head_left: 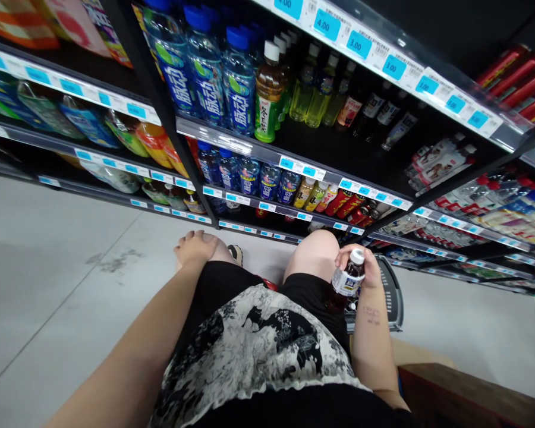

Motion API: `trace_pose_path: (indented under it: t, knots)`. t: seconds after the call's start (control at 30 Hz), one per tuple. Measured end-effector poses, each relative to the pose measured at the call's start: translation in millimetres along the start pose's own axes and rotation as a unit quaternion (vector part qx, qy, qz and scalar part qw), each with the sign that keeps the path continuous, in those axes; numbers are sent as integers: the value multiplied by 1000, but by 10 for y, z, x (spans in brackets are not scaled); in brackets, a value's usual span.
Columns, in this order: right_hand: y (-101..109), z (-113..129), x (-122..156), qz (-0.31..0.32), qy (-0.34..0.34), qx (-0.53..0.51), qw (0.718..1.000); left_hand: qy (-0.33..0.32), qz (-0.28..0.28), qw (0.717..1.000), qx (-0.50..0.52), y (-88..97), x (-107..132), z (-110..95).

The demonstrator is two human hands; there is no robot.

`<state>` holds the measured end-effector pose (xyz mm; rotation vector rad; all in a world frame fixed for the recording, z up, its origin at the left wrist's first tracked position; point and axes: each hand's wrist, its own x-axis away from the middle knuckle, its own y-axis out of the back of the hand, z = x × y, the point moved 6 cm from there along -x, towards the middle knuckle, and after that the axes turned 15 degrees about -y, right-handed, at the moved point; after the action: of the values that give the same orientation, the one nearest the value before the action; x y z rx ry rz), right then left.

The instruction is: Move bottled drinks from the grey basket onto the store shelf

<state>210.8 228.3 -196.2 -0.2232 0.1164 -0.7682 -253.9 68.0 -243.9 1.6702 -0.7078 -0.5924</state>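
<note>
I am crouched in front of drink shelves. My right hand (369, 268) is wrapped round a small dark bottle (348, 278) with a white cap and white label, held beside my right knee, above a grey basket (392, 294). My left hand (197, 246) rests on my left knee with its fingers curled over it and nothing in them.
Black shelves (289, 160) with blue price tags hold blue-capped bottles (205, 65), a tea bottle (267, 89), yellow drinks and red cans (350, 205). Snack bags fill the shelves at left (89, 119). Grey floor lies to the left (49, 267). A brown box edge (472, 395) sits at lower right.
</note>
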Motion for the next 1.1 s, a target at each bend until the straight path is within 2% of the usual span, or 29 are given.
trace_pose_path:
  t: [0.13, 0.27, 0.37, 0.47, 0.53, 0.63, 0.7, 0.73, 0.77, 0.8, 0.83, 0.9, 0.97, 1.03, 1.07, 1.1]
  knots:
    - [-68, 42, -13, 40, 11, 24, 999, -17, -10, 1000, -5, -68, 29, -27]
    - [-211, 25, -152, 22, -73, 63, 995, -32, -30, 998, -39, -102, 17, -134]
    - [-474, 18, -284, 18, -145, 136, 980, -32, -17, 998, -49, -129, -37, -195]
    - [-897, 30, -370, 37, -160, 247, 955, -26, 32, 998, -49, -175, -115, -220]
    - [-1249, -61, -375, 92, -187, 323, 923, -36, 65, 996, -44, -210, -164, -234]
    - [-1704, -329, -330, 178, -234, 448, 844, -60, 72, 995, -38, -243, -224, -245]
    - [-1885, -499, -324, 213, -243, 529, 785, -76, 62, 995, -25, -270, -262, -253]
    - [-1929, -557, -335, 223, -245, 558, 761, -82, 59, 995, -16, -289, -282, -260]
    - [-1944, -584, -355, 229, -244, 571, 749, -86, 55, 995, -10, -305, -304, -267]
    - [-1927, -577, -383, 228, -242, 572, 750, -84, 53, 995, -8, -317, -326, -274]
    - [-1877, -535, -415, 220, -238, 561, 762, -79, 52, 995, -10, -325, -348, -282]
    - [-1673, -364, -482, 178, -218, 513, 811, -66, 48, 996, -25, -320, -389, -301]
    - [-1356, -127, -529, 106, -180, 450, 868, -53, 44, 997, -47, -292, -416, -318]
    - [-1007, 151, -552, 19, -101, 368, 924, -41, 44, 996, -63, -257, -428, -321]
    - [-831, 315, -555, -41, -39, 321, 946, -37, 45, 996, -69, -241, -428, -317]
    - [-661, 498, -545, -114, 39, 274, 954, -35, 46, 996, -73, -227, -426, -312]
